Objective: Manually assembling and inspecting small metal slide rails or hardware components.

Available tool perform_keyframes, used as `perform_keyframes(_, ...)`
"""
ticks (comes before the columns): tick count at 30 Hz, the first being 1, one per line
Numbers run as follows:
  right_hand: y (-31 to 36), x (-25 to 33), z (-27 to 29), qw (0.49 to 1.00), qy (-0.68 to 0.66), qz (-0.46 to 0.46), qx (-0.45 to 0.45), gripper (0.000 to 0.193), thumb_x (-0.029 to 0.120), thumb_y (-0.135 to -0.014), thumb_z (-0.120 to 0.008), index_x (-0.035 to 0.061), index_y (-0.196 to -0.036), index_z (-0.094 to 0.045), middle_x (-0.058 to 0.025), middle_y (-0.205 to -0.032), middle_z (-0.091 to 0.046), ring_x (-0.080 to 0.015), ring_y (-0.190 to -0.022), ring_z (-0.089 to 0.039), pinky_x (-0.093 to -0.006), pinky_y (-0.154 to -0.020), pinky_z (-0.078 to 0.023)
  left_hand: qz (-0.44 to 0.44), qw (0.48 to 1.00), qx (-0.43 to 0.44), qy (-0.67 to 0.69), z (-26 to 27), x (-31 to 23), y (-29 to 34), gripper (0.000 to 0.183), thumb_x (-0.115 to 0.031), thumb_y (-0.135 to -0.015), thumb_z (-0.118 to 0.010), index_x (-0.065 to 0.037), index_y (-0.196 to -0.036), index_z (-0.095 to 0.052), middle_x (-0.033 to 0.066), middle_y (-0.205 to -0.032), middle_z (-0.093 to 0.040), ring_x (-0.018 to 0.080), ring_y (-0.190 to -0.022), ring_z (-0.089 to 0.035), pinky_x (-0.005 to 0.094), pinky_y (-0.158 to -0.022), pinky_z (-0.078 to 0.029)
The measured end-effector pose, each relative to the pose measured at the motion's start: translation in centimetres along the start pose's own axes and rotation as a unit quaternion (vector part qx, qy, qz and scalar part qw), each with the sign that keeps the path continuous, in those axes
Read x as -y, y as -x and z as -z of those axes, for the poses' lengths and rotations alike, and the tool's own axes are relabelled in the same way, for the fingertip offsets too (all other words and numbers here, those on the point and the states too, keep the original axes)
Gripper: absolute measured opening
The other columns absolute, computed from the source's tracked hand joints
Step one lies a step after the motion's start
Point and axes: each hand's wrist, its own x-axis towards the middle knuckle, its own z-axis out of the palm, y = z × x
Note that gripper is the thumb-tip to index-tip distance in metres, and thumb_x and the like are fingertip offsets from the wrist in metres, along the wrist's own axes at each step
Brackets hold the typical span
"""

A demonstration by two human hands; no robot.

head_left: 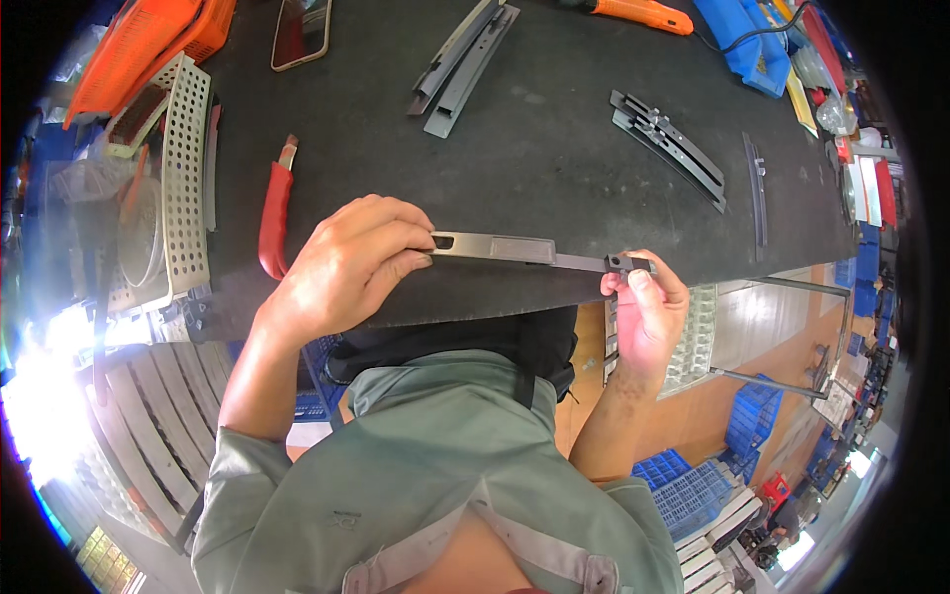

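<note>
Between my two hands, above the near edge of the black table [534,168], a slim metal slide rail [505,248] is stretched out sideways. Its wider silver section has an oblong slot near the left end, and a thinner strip runs from it to the right. My left hand [341,262] pinches the slotted end between thumb and fingers. At the other end, my right hand [648,307] is closed on a small dark end block [625,264] of the rail. A red-handled tool [277,213] lies to the left of my left hand.
Farther back lie a pair of grey rails [473,74], more rails [668,148] and a thin rail [757,193]. A perforated white basket [186,188], orange crates [139,54] and a phone [301,32] stand left. An orange-handled tool [643,14] and blue bin [747,45] are back right.
</note>
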Motion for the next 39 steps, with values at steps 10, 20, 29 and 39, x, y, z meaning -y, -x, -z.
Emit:
perform_keyframes(10, 0.3, -1.3, -1.7, 0.998, -0.005, 0.021, 0.056, 0.027, 0.004, -0.090, -0.075, -0.0099, -0.113, -0.071, -0.0212, -0.105, -0.072, -0.0257, -0.088, -0.071, -0.0369, -0.076, -0.059, -0.037, 0.997, -0.066, -0.022, -1.4, -1.9, -0.2, 0.016, -0.004, -0.078, -0.079, -0.001, -0.091, -0.071, 0.0113, -0.105, -0.070, 0.0309, -0.092, -0.066, 0.0413, -0.079, -0.053)
perform_keyframes(20, 1.3, -0.3, -2.6, 0.992, 0.091, 0.064, 0.054, 0.021, 0.002, -0.087, -0.076, -0.0085, -0.105, -0.072, -0.0190, -0.099, -0.068, -0.0247, -0.087, -0.069, -0.0365, -0.077, -0.058, -0.039, 0.997, -0.059, 0.011, -1.3, -2.4, 1.4, 0.025, -0.002, -0.074, -0.082, -0.005, -0.097, -0.073, 0.0094, -0.105, -0.069, 0.0289, -0.085, -0.064, 0.0396, -0.073, -0.051)
perform_keyframes(29, 1.7, -1.6, -1.4, 0.994, 0.099, 0.033, 0.037, 0.024, 0.004, -0.086, -0.078, -0.0090, -0.105, -0.072, -0.0192, -0.103, -0.069, -0.0211, -0.094, -0.064, -0.0323, -0.083, -0.051, -0.025, 0.995, -0.099, -0.015, -2.4, -2.8, 1.8, 0.018, -0.002, -0.077, -0.081, -0.001, -0.092, -0.070, 0.0111, -0.105, -0.070, 0.0300, -0.091, -0.067, 0.0396, -0.078, -0.055)
perform_keyframes(39, 1.0, -0.3, -4.7, 0.992, 0.097, -0.033, 0.080, 0.025, -0.006, -0.084, -0.079, -0.0093, -0.108, -0.073, -0.0133, -0.100, -0.071, -0.0154, -0.088, -0.065, -0.0264, -0.077, -0.051, 0.008, 1.000, -0.001, -0.005, -2.5, -3.2, 0.4, 0.047, 0.004, -0.080, -0.075, -0.016, -0.122, -0.076, 0.0093, -0.101, -0.064, 0.0246, -0.086, -0.066, 0.0350, -0.073, -0.056)
